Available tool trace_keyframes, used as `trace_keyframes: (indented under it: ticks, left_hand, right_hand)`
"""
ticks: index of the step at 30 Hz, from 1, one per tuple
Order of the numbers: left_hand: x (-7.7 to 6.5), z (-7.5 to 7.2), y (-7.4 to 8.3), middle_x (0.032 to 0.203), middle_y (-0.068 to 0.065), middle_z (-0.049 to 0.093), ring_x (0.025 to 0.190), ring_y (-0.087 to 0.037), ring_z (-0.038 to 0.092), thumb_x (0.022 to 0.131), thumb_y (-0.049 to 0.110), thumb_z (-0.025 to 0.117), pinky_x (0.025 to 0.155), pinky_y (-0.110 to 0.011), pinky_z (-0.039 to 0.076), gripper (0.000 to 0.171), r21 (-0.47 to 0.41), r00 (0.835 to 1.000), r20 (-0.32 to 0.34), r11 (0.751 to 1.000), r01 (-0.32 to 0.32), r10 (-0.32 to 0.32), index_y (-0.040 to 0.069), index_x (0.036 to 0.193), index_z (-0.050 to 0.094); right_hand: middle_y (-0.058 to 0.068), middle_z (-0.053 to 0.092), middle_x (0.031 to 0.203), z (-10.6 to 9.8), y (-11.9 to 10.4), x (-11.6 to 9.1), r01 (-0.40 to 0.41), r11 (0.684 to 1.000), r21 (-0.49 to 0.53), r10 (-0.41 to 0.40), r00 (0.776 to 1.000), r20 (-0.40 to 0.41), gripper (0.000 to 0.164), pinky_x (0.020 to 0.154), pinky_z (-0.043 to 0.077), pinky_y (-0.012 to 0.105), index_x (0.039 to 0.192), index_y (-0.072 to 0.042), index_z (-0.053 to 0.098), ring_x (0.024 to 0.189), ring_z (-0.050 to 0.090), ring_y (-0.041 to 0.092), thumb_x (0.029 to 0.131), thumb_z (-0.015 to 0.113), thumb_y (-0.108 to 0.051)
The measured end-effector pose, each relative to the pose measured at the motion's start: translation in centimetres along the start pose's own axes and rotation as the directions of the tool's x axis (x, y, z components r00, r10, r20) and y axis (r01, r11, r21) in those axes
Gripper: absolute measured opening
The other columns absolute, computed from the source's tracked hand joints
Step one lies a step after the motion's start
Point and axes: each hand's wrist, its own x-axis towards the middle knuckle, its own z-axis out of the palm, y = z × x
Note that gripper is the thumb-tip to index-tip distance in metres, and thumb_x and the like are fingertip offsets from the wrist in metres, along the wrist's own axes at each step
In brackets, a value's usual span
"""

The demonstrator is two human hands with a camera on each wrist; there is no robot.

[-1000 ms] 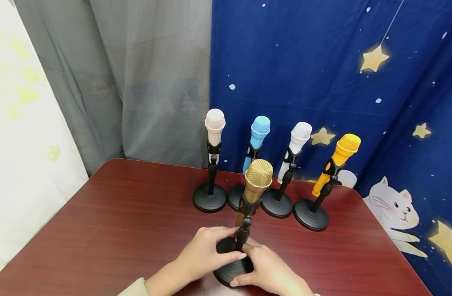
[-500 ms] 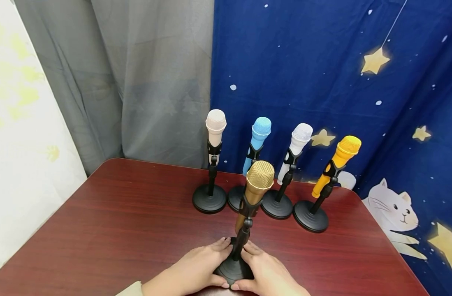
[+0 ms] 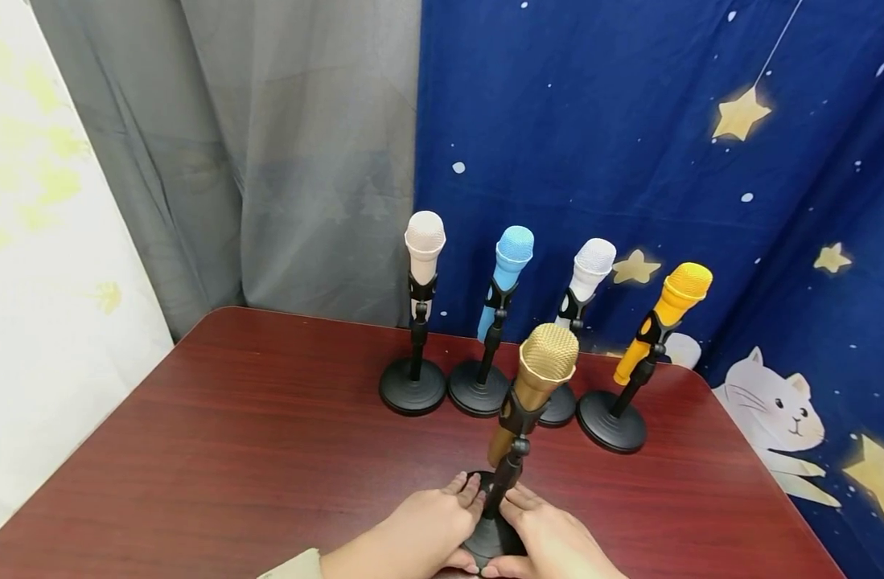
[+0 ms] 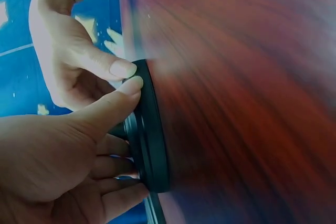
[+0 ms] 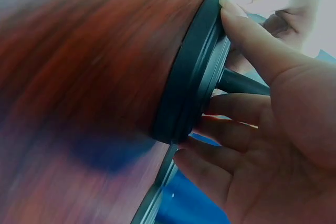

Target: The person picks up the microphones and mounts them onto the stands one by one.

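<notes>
A gold microphone [image 3: 548, 354] leans in the clip of a black desk stand whose round base [image 3: 494, 540] is at the near side of the table. My left hand [image 3: 430, 527] holds the base from the left, and my right hand [image 3: 557, 539] holds it from the right. Both thumbs meet at the near rim, as the left wrist view shows on the black base [image 4: 153, 129]. The other fingers reach along the sides toward the far edge. In the right wrist view the stand's pole [image 5: 244, 83] rises between the hands.
Behind stand several more microphones on black stands: a pale pink one [image 3: 424, 235], a light blue one [image 3: 514, 245], a white one [image 3: 594, 259] partly hidden by the gold one, and a yellow one [image 3: 686, 283]. The reddish-brown table [image 3: 268, 418] ends before grey and blue curtains.
The gold microphone and its stand have moved right and slightly nearer, with both hands on the base. My left thumb has gone from beside the pole to the near rim.
</notes>
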Motion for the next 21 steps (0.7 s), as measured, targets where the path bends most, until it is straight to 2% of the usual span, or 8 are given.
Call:
trace_keyframes:
  ticks: [3, 6, 8, 10, 12, 17, 21]
  left_hand:
    - [1.0, 0.0, 1.0, 0.143, -0.005, 0.061, 0.131, -0.015, 0.06, 0.085, 0.064, 0.067, 0.095, -0.021, 0.055, 0.072, 0.066, 0.999, -0.034, 0.998, -0.012, 0.014, 0.013, 0.135, 0.065]
    - [2.0, 0.1, 2.0, 0.141, -0.005, 0.062, 0.13, -0.014, 0.06, 0.083, 0.065, 0.068, 0.094, -0.02, 0.055, 0.072, 0.099, 0.998, -0.056, 0.995, -0.011, 0.017, 0.013, 0.134, 0.065]
    - [2.9, 0.1, 2.7, 0.141, -0.004, 0.062, 0.13, -0.014, 0.06, 0.083, 0.065, 0.069, 0.093, -0.021, 0.056, 0.072, 0.097, 0.998, -0.058, 0.995, -0.009, 0.015, 0.013, 0.134, 0.065]
    - [3.7, 0.2, 3.4, 0.142, -0.003, 0.062, 0.13, -0.014, 0.06, 0.083, 0.065, 0.069, 0.092, -0.021, 0.056, 0.073, 0.094, 0.999, -0.053, 0.996, -0.005, 0.01, 0.014, 0.134, 0.065]
    - [4.5, 0.3, 4.1, 0.142, -0.002, 0.062, 0.13, -0.014, 0.06, 0.082, 0.065, 0.069, 0.091, -0.021, 0.056, 0.073, 0.097, 0.998, -0.058, 0.995, -0.007, 0.012, 0.015, 0.134, 0.065]
    - [6.4, 0.5, 5.7, 0.139, -0.001, 0.064, 0.128, -0.014, 0.061, 0.085, 0.065, 0.065, 0.09, -0.019, 0.056, 0.069, 0.117, 0.991, -0.111, 0.991, -0.065, 0.079, 0.015, 0.132, 0.067]
    - [7.8, 0.4, 6.7, 0.138, -0.001, 0.065, 0.128, -0.013, 0.061, 0.086, 0.062, 0.065, 0.091, -0.018, 0.055, 0.064, 0.104, 0.986, -0.135, 0.991, -0.087, 0.1, 0.016, 0.13, 0.069]
  right_hand:
    - [0.0, 0.065, 0.133, 2.8, 3.3, -0.7, 0.072, 0.995, -0.068, -0.078, 0.992, -0.095, 0.068, 0.084, 0.058, 0.033, 0.122, -0.016, 0.067, 0.121, 0.063, 0.017, 0.084, 0.061, -0.073]
    - [0.001, 0.065, 0.134, 5.1, 6.4, -1.4, 0.125, 0.981, -0.151, -0.148, 0.977, -0.154, 0.069, 0.088, 0.056, 0.031, 0.123, -0.017, 0.067, 0.124, 0.061, 0.016, 0.086, 0.057, -0.075]
    - [0.001, 0.066, 0.134, 5.9, 7.8, -2.1, 0.124, 0.976, -0.178, -0.154, 0.973, -0.171, 0.069, 0.089, 0.056, 0.032, 0.123, -0.018, 0.067, 0.123, 0.062, 0.018, 0.085, 0.057, -0.075]
    - [0.002, 0.065, 0.134, 5.9, 8.8, -2.8, 0.107, 0.978, -0.178, -0.134, 0.979, -0.153, 0.071, 0.09, 0.057, 0.033, 0.126, -0.017, 0.067, 0.124, 0.062, 0.018, 0.085, 0.059, -0.075]
    - [-0.002, 0.066, 0.133, 6.2, 9.7, -3.6, 0.081, 0.979, -0.189, -0.115, 0.977, -0.18, 0.071, 0.089, 0.057, 0.033, 0.127, -0.02, 0.067, 0.121, 0.064, 0.017, 0.085, 0.058, -0.076]
    - [-0.001, 0.066, 0.136, 5.7, 11.8, -5.8, 0.017, 0.995, -0.099, -0.035, 0.983, -0.182, 0.073, 0.089, 0.059, 0.032, 0.132, -0.022, 0.067, 0.121, 0.066, 0.015, 0.083, 0.062, -0.075]
    - [0.007, 0.065, 0.138, 4.1, 12.2, -7.1, -0.062, 0.998, 0.009, 0.063, 0.99, -0.127, 0.075, 0.09, 0.059, 0.033, 0.132, -0.019, 0.067, 0.123, 0.066, 0.023, 0.081, 0.065, -0.073]
